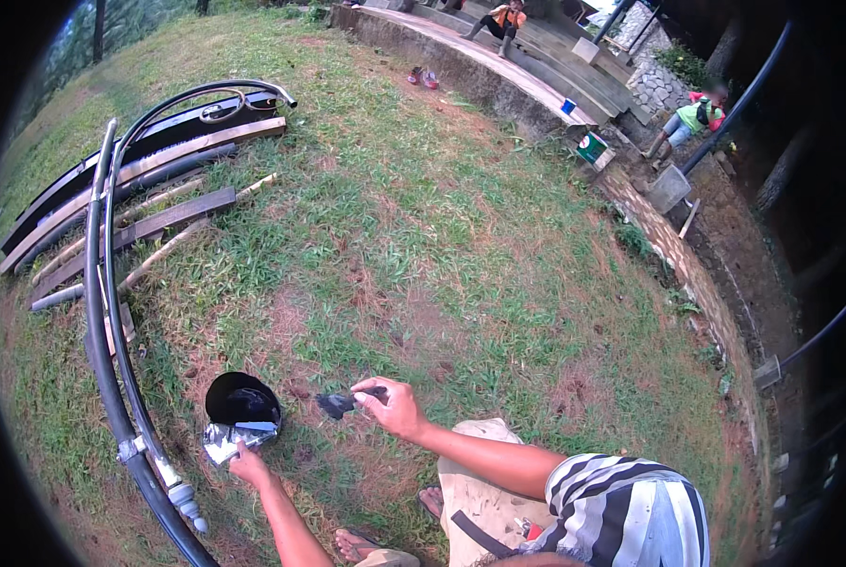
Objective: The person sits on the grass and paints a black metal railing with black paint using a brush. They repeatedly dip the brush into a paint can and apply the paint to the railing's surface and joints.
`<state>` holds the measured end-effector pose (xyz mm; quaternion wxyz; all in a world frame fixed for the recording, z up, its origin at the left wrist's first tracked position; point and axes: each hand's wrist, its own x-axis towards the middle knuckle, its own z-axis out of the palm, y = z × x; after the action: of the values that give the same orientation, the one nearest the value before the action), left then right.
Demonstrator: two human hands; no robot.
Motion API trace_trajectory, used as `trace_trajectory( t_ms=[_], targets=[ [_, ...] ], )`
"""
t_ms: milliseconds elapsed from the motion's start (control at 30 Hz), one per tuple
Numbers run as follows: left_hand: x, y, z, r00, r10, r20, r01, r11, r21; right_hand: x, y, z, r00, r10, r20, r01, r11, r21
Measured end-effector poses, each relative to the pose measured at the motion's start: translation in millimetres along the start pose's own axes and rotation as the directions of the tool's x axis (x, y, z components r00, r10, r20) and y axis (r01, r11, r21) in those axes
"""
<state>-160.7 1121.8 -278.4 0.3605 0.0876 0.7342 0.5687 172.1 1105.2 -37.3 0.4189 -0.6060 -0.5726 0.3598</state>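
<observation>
My right hand [394, 408] is closed round the handle of a paintbrush [334, 405], its dark bristles pointing left toward the tin. At the lower left, my left hand [246, 465] grips the near edge of a paint tin [243, 397]. The tin's inside is coated black, and its near side is silvery and smeared. It tilts so that its mouth shows, just above or on the grass; I cannot tell which. A small gap separates the brush from the tin. My left fingers are partly hidden against the tin's side.
Long black curved pipes [111, 312] arch along the left, beside stacked planks [149, 227]. A low stone wall [673, 250] bounds the grass on the right. One person [505, 19] sits on the far steps; another [692, 121] bends beyond the wall. A green box [592, 147] stands there.
</observation>
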Motion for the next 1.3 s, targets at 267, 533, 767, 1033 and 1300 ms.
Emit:
trace_trajectory(
  t_ms=[267, 533, 767, 1033, 1300],
  targets=[
    [-22.9, -2.2, 11.4, 0.999, 0.030, 0.033, -0.024, 0.988, -0.155, 36.5, 37.2, 12.0, 0.970, -0.214, -0.119, 0.238, 0.935, 0.261],
    [-126.7, 59.5, -66.3, 0.924, -0.128, 0.361, 0.116, 0.992, 0.055, 15.2, 41.5, -19.0, 0.972, -0.233, 0.007, 0.225, 0.945, 0.240],
    [-215.1, 110.4, -81.5, 0.952, 0.124, 0.280, -0.100, 0.990, -0.097, 52.2, 74.0, -42.4, 0.985, -0.171, 0.015, 0.155, 0.922, 0.355],
    [-241.2, 145.5, -92.9, 0.947, 0.031, 0.321, -0.070, 0.991, 0.111, 88.3, 119.5, -59.2, 0.994, -0.001, 0.112, -0.041, 0.928, 0.371],
    [-288.9, 260.0, -45.1, 0.894, 0.263, 0.364, -0.317, 0.943, 0.097, 146.5, 130.1, -39.7, 0.981, 0.120, 0.155, -0.170, 0.914, 0.368]
  ],
)
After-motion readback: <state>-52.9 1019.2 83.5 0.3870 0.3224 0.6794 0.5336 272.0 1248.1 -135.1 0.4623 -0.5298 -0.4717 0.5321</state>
